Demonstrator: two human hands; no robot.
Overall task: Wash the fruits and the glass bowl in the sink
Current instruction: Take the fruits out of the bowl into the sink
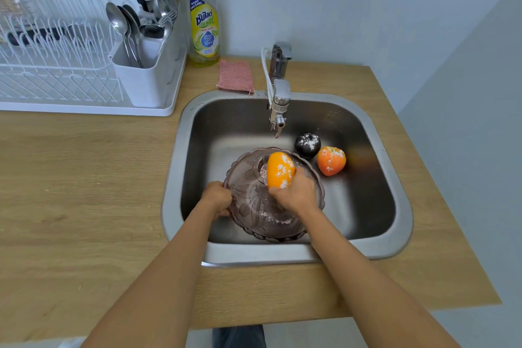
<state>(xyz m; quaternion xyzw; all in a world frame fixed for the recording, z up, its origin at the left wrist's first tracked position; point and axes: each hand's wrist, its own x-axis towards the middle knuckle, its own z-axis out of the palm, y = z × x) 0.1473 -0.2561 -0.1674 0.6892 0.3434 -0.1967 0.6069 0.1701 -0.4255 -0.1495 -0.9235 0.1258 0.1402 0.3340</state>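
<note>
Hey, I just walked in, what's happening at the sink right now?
A person stands at the steel sink. Their left hand grips the rim of the glass bowl in the basin, while their right hand holds a yellow-orange fruit over it. The fruit is flecked with white powder. A dark fruit and an orange-red fruit, also dusted white, sit on the sink floor beside the bowl. No water visibly runs from the faucet.

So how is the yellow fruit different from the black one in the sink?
The yellow fruit is long and bright, held in the right hand above the glass bowl. The black fruit is round and dark, lying untouched on the sink floor beside an orange fruit. Both carry white powdery specks.
</note>
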